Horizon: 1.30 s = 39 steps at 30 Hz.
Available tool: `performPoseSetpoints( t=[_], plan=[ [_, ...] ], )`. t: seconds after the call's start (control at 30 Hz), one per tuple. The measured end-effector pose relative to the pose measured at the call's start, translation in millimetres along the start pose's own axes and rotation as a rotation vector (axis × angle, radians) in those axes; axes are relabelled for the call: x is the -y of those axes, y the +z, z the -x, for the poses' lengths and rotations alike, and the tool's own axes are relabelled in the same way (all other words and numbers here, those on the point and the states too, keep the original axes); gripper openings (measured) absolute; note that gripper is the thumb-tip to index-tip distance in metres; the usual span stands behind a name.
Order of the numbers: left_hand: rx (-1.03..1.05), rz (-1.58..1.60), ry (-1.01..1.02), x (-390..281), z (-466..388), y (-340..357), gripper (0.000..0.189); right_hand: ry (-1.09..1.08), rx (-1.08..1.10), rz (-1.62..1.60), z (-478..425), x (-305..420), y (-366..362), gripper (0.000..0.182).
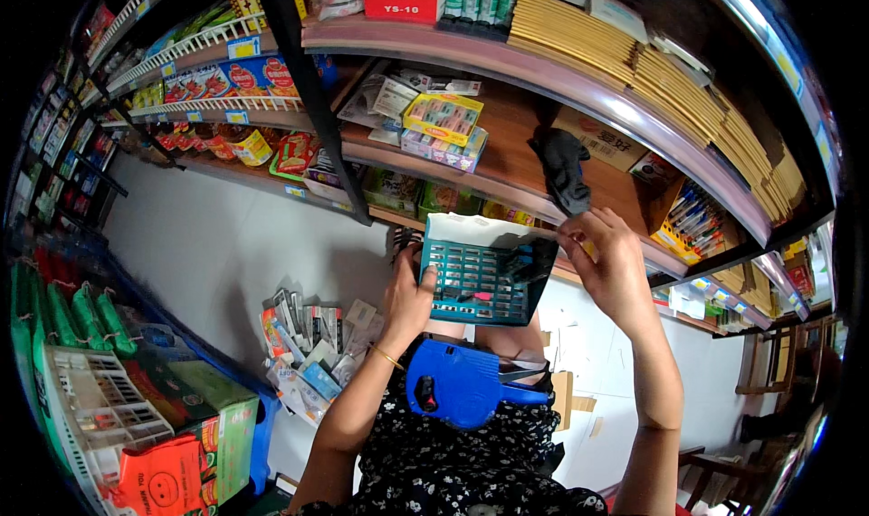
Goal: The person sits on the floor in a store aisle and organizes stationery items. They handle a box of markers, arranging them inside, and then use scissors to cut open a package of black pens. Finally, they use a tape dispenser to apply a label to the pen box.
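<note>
My left hand (409, 295) grips the left edge of a teal box (475, 271) with a white flap and rows of small compartments; a few dark items and a pink one lie in it. At the box's upper right corner is my right hand (601, 261); its fingertips are pinched beside a dark grey cloth (565, 170) on the shelf, and whether they hold the cloth or the box corner cannot be told. Above the box on the shelf sit a yellow box of erasers (442, 118) and a pastel box (445, 151) under it. A blue plastic device (455, 383) lies over my lap.
Shelves (489, 187) with brown envelopes (679, 95), a box of pens (692, 224) and snack packs curve across the front. On the floor at left lies a pile of packaged goods (316, 346). A crate (102, 394) with a red bag (163, 478) stands lower left; cardboard pieces (563, 400) lie at right.
</note>
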State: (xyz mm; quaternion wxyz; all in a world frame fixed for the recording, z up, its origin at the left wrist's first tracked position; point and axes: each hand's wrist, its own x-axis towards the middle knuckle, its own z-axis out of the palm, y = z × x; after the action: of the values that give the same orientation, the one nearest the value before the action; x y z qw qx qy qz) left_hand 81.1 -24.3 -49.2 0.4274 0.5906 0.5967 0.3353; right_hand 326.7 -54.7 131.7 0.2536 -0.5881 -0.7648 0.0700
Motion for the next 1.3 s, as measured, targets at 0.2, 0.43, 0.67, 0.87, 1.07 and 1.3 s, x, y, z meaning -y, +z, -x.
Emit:
performPoseSetpoints(
  t=[0.2, 0.43, 0.67, 0.87, 1.07, 1.3],
  plan=[
    [0.052, -0.067, -0.040, -10, -2, -1, 0.053, -0.115, -0.003, -0.034, 18, -6, 18, 0.023],
    [0.050, -0.062, -0.018, -5, -2, 1, 0.053, -0.251, -0.014, 0.230, 7, -2, 39, 0.021],
    [0.044, -0.070, 0.021, -3, -2, -1, 0.056, -0.268, 0.006, 0.152, 0, -4, 37, 0.020],
    [0.044, -0.039, 0.054, -5, -1, -1, 0.057, -0.114, -0.076, -0.197, -4, -3, 22, 0.017],
    [0.052, -0.004, 0.036, -4, -2, -1, 0.056, -0.145, 0.042, -0.264, 15, 15, 13, 0.019],
    [0.031, -0.036, 0.079, 1, -4, 1, 0.055, -0.261, 0.094, -0.150, 29, 14, 31, 0.020]
  ],
)
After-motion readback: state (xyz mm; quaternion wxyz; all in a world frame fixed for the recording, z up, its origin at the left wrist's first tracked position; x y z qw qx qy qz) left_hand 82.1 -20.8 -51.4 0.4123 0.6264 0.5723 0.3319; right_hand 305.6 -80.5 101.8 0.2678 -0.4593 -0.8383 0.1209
